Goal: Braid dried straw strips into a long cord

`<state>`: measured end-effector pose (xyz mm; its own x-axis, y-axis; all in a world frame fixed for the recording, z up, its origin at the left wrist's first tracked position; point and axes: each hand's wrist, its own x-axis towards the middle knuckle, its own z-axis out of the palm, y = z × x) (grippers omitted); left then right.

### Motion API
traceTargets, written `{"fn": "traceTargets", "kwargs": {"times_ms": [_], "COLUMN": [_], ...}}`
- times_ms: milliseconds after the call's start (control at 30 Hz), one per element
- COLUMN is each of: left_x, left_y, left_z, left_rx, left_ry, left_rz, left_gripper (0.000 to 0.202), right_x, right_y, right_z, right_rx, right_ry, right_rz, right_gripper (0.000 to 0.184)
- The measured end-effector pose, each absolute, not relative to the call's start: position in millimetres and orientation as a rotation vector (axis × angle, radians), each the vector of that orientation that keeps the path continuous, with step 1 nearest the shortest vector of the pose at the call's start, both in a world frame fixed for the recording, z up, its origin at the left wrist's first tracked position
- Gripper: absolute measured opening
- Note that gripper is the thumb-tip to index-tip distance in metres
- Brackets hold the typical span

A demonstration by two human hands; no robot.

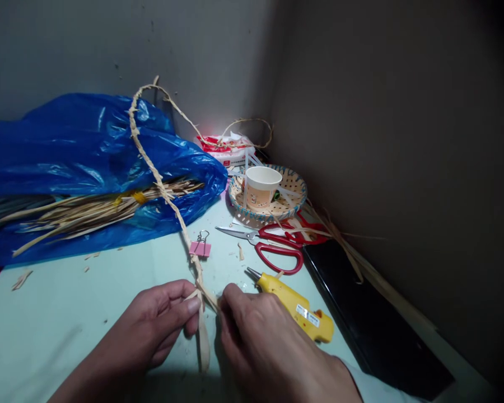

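Note:
A long braided straw cord [158,180] arches up over the blue bag and comes down toward me, its loose strands ending between my hands. My left hand [163,322] pinches the cord's lower end between thumb and fingers, where one flat strand hangs down. My right hand [256,336] is closed on another strand that slants off to the right; its fingertips are partly hidden. Just above my hands, a pink binder clip [200,249] sits at the cord. Close to my right hand lies a yellow hot glue gun [294,308], its nozzle pointing up-left.
Red-handled scissors [277,246] lie beyond the glue gun, beside a black flat object [373,319]. Behind them a paper cup [263,187] stands in a woven basket [296,196]. A blue plastic bag [88,134] with a straw bundle [96,210] fills the left; a tissue pack [231,151] sits against the wall.

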<state>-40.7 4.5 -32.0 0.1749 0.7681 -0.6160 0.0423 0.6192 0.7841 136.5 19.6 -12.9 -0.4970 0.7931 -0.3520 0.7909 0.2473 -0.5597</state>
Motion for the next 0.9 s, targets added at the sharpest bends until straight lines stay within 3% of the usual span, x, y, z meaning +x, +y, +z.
{"fn": "traceTargets", "kwargs": {"times_ms": [467,733,900], "left_x": [-33.1,-33.5,-35.7], "left_y": [0.2,-1.9,0.9], "left_z": [-38.3,-37.4,-43.9], "left_rx": [0.815,0.820,0.837], "left_ry": [1.368,1.418,1.384], "left_rz": [0.759,0.730,0.725], "left_gripper": [0.036,0.033,0.031], "right_x": [138.8,141.0,135.5], "right_y": [19.8,16.4,17.4], "right_z": [-19.0,-11.9,-8.6], "right_rx": [-1.318,-1.379,-1.391], "right_ry": [-2.544,-2.508,-2.436], "right_rz": [1.110,1.067,0.874], "right_gripper": [0.027,0.018,0.018]}}
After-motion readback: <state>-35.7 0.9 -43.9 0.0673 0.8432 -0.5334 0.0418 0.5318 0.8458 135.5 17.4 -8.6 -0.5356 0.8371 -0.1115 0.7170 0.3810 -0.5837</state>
